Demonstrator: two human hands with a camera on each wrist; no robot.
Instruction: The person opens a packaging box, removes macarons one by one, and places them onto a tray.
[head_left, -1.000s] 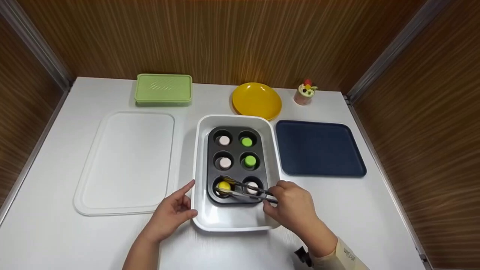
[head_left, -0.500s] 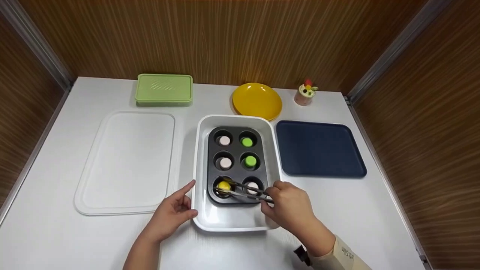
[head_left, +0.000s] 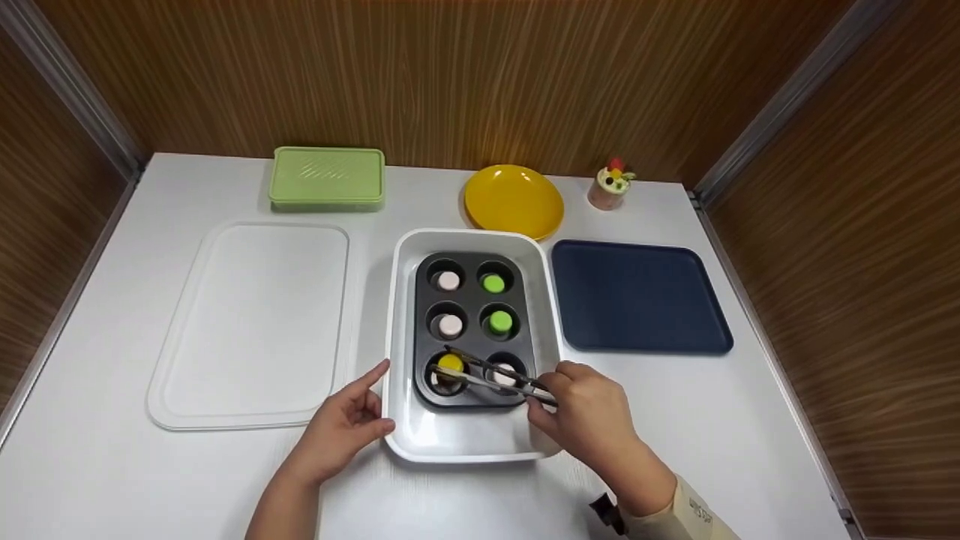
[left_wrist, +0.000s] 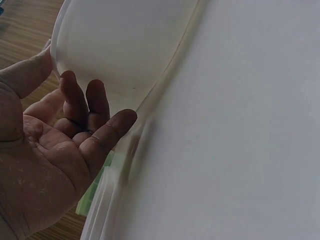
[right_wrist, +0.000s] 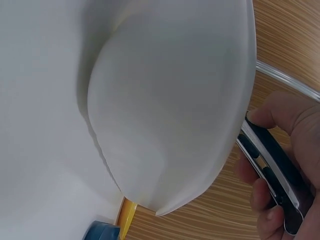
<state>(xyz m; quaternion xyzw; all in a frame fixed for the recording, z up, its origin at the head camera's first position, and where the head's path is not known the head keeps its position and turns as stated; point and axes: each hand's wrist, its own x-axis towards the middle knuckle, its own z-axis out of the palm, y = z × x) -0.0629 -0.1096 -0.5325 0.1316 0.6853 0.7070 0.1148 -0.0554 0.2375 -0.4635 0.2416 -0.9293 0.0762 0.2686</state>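
My left hand (head_left: pixel 345 431) touches the left rim of a white rectangular container (head_left: pixel 465 457) with index fingertip and thumb; its other fingers bend loosely beside the wall in the left wrist view. Inside the container lies a dark muffin tin (head_left: pixel 474 300). My right hand (head_left: pixel 589 405) grips metal tongs (head_left: pixel 480 382) by the handles, reaching over the right rim. Their tips stand on either side of a yellow round piece (head_left: pixel 451 363) in the front left cup. A white piece (head_left: pixel 505 375) sits in the front right cup, partly behind the tongs. In the right wrist view the container wall hides the tongs' tips.
Pale pink pieces (head_left: pixel 448 281) and green pieces (head_left: pixel 500 322) sit in the other cups. A white lid (head_left: pixel 262 322) lies left, a navy tray (head_left: pixel 641 296) right. Behind stand a green lidded box (head_left: pixel 328 178), a yellow plate (head_left: pixel 514 202) and a dessert cup (head_left: pixel 608 189).
The tongs' tips have shifted slightly away from me, and the yellow piece has moved a little toward the back of its cup. The left hand stays in place.
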